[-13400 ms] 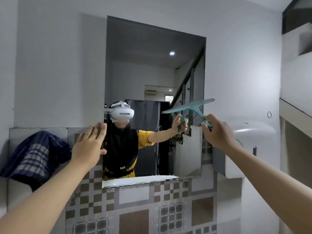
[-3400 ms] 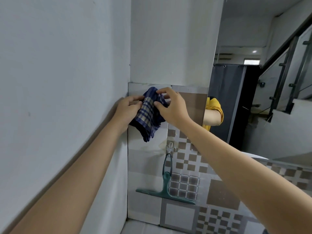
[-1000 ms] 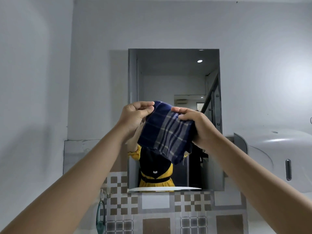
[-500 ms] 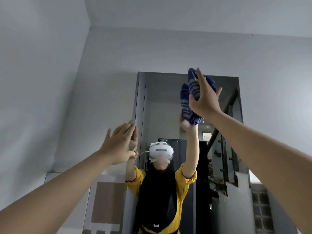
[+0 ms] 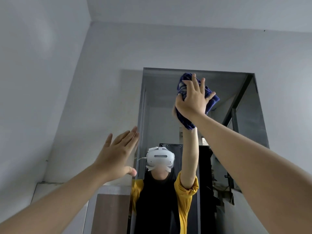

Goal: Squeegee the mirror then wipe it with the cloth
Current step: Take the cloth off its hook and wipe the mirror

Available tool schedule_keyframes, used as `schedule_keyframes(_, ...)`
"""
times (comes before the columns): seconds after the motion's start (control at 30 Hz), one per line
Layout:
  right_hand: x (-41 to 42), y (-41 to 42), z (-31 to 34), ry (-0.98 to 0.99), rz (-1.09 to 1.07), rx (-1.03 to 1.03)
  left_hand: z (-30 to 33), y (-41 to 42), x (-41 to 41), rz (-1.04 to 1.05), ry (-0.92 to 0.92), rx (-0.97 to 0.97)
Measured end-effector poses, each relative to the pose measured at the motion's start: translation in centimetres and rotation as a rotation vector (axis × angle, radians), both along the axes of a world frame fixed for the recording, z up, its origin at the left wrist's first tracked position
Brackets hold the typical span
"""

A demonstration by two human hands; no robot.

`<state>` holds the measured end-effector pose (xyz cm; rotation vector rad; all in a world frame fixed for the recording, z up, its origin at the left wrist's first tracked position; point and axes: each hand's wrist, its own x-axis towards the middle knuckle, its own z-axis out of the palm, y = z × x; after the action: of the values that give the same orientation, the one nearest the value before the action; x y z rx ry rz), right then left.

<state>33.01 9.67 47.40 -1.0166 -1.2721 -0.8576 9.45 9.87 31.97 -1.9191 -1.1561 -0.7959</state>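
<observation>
The rectangular mirror [image 5: 239,98] hangs on the grey wall ahead and reflects a person in yellow sleeves. My right hand [image 5: 194,98] presses a bunched blue checked cloth [image 5: 211,101] flat against the glass near the mirror's top, fingers spread and straight. My left hand [image 5: 118,154] is raised with straight fingers beside the mirror's left edge, holding nothing; whether it touches the wall I cannot tell. The squeegee is out of view.
A grey side wall [image 5: 33,98] closes in on the left and meets the mirror wall at a corner. A strip of tiled panel [image 5: 109,208] shows below the left hand. The ceiling [image 5: 202,10] is close above.
My right hand with the cloth has shifted slightly right along the top of the mirror. My left hand stays raised by the mirror's left edge, fingers spread wider.
</observation>
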Motion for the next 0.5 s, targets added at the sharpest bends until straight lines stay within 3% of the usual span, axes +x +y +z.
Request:
schedule_keyframes(0.3,-8.7,1.3,3.6,0.028,0.024,0.031,0.1,0.1,0.3,0.07,0.07,0.053)
schedule_keyframes(0.4,-10.1,1.4,4.2,-0.139,0.013,0.01,0.1,0.1,0.3,0.08,0.072,0.065)
schedule_keyframes(0.5,-8.9,1.2,4.5,-0.443,-0.013,-0.022,0.0,-0.2,0.4,0.115,0.077,0.061)
